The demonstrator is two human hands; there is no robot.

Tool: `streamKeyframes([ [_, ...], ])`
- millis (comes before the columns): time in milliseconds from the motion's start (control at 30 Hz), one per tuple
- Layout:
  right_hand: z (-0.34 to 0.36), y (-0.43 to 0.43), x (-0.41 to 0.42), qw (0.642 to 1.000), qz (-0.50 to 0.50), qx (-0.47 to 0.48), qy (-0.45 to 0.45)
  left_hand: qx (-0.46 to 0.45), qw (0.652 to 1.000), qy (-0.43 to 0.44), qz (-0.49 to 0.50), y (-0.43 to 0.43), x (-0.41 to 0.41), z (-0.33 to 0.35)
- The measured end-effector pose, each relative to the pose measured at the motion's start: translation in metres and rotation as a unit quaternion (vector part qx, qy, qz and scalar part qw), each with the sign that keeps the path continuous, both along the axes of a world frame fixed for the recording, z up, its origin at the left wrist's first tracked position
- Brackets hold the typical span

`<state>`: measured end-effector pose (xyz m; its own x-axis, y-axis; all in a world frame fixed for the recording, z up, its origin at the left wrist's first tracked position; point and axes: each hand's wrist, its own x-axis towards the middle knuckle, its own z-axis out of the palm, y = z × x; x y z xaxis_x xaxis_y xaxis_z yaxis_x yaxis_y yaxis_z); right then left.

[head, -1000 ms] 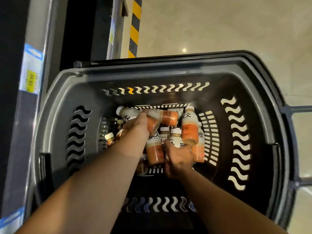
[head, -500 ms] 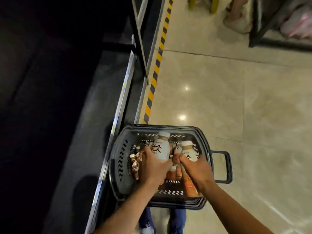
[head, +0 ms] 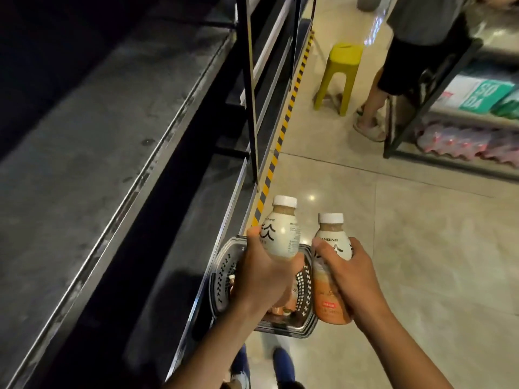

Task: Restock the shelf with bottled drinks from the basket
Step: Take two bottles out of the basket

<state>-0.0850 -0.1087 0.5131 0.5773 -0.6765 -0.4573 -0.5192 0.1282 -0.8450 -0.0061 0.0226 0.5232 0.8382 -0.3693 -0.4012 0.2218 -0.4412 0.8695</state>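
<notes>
You are holding one drink in each hand at the lower centre of the frame. Your left hand (head: pixel 264 276) is curling its fingers and thumb round the lower half of a white-capped plastic bottle with a cream label (head: pixel 282 234), keeping it upright with the cap pointing toward the top of the frame. Your right hand (head: pixel 354 279) is wrapping tightly round the middle of a second white-capped bottle (head: pixel 328 299), cream above and orange-brown below. It is also upright and just right of the first, with a narrow gap showing between them.

Directly beneath your hands, a dark grey plastic basket (head: pixel 222 276) with slotted walls is sitting on the beige tiled floor (head: pixel 421 248), close against the base of the shelving. More bottles are lying inside it, mostly hidden by your left wrist. The grey metal shelf (head: pixel 84 150) is running diagonally across the left half of the frame, well left of both bottles.

A yellow-and-black striped strip (head: pixel 283 130) is edging the floor beside the shelving. Toward the upper right, another person (head: pixel 393 66) is standing between a yellow plastic stool (head: pixel 339 77) and a black metal rack (head: pixel 407 119) stacked with wrapped drink packs. Your blue shoes (head: pixel 283 366) are showing at the bottom edge.
</notes>
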Motion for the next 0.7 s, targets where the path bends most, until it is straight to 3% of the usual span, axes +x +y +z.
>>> streamKeyframes([
  [167, 0.06, 0.019, -0.005, 0.995, 0.07, 0.02, -0.066, -0.052, 0.995, -0.041, 0.069, 0.026, -0.021, 0.06],
  [333, 0.104, 0.054, 0.004, 0.973, 0.186, 0.042, -0.131, -0.057, 0.973, -0.081, 0.206, 0.074, -0.053, 0.093],
  [467, 0.134, 0.103, 0.01, 0.94, 0.285, 0.065, -0.177, -0.047, 0.939, -0.122, 0.319, 0.123, -0.091, 0.12],
  [700, 0.17, 0.222, -0.009, 0.856, 0.459, 0.119, -0.206, 0.006, 0.848, -0.183, 0.498, 0.219, -0.163, 0.161],
])
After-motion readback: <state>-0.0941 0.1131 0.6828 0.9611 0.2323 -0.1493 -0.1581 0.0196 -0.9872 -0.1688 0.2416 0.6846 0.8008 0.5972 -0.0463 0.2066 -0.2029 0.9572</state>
